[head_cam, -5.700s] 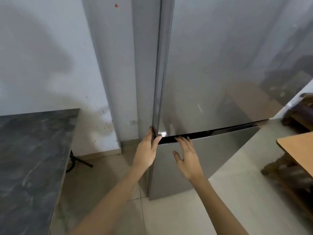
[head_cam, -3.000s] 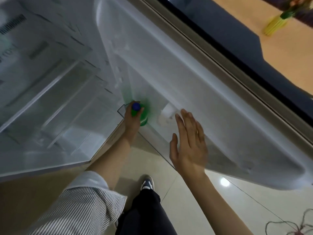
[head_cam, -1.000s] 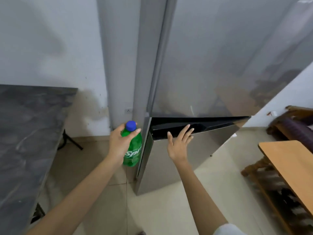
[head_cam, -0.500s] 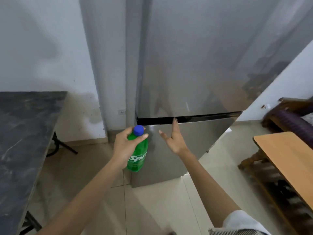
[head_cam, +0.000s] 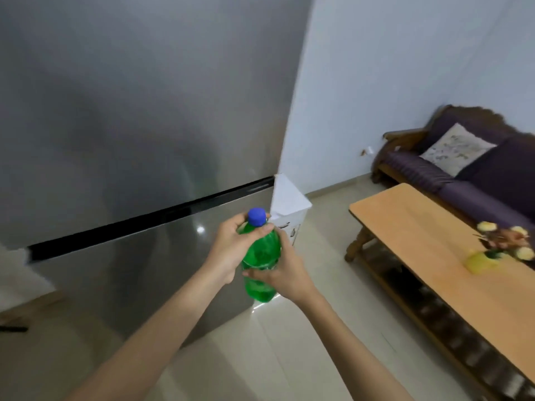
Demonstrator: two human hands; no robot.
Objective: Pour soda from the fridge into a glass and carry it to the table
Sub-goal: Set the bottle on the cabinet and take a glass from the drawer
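A green soda bottle (head_cam: 260, 253) with a blue cap (head_cam: 256, 217) is held upright in front of me, at mid-frame. My left hand (head_cam: 230, 250) wraps its neck and shoulder just under the cap. My right hand (head_cam: 285, 274) grips the bottle's body from the right and below. The steel fridge (head_cam: 130, 125) fills the left half of the view with both doors shut. The wooden table (head_cam: 434, 256) stretches along the right side. No glass is in view.
A yellow vase of flowers (head_cam: 492, 253) stands on the table's far right part. A purple sofa (head_cam: 463, 169) with a pale cushion sits against the back wall. A small white cabinet (head_cam: 288, 209) stands beside the fridge. Pale tiled floor lies between fridge and table.
The lower fridge door has been shut. My right hand left the door and took hold of the bottle. The view has swung right, away from the dark counter, toward the table and sofa.
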